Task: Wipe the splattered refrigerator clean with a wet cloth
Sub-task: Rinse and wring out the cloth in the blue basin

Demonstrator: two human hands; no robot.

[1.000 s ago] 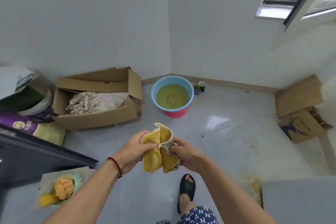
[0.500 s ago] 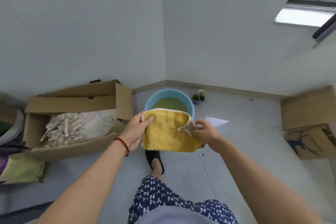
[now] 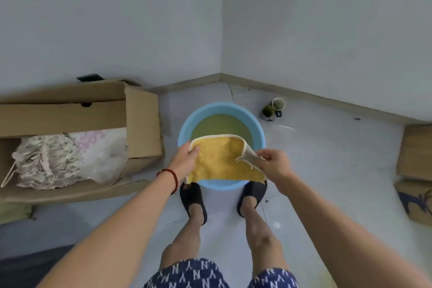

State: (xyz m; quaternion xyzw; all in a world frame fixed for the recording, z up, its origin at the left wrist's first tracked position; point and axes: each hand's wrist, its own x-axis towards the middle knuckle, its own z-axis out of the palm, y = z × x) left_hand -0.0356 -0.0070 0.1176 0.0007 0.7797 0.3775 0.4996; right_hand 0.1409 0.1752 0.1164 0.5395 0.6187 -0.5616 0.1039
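Yellow cloth (image 3: pixel 222 159) is stretched flat at frame centre over the blue basin (image 3: pixel 184 133) of murky water, left hand (image 3: pixel 187 159) pinching its left edge, right hand (image 3: pixel 272 166) pinching the folded right corner. Best to dip evenly, then wring over the basin. Cardboard box (image 3: pixel 142 124) crowds the left rim; open floor (image 3: pixel 327 170) to the right.

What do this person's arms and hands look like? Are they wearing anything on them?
Both forearms are bare, with no sleeves or gloves. The left hand has a thin red cord bracelet round its wrist. The right hand shows no ring, watch or band.
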